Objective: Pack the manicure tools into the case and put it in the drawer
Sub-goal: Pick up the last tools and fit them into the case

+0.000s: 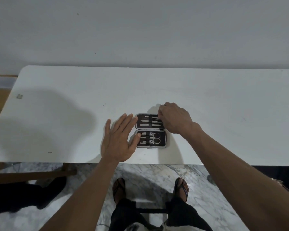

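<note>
A manicure case (150, 130) lies open on a white table (57, 114), tools strapped into both halves, between a person's hands: the left hand (118, 142) flat with fingers spread, thumb on the near half; the right hand (175, 119) curled at the far half's corner, grip hidden

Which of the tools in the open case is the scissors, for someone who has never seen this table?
On the white table lies an open case, between the left hand and the right hand. Look in its near half, at the right end: the scissors are the only tool with two round finger loops; the others are straight and slim.
</note>
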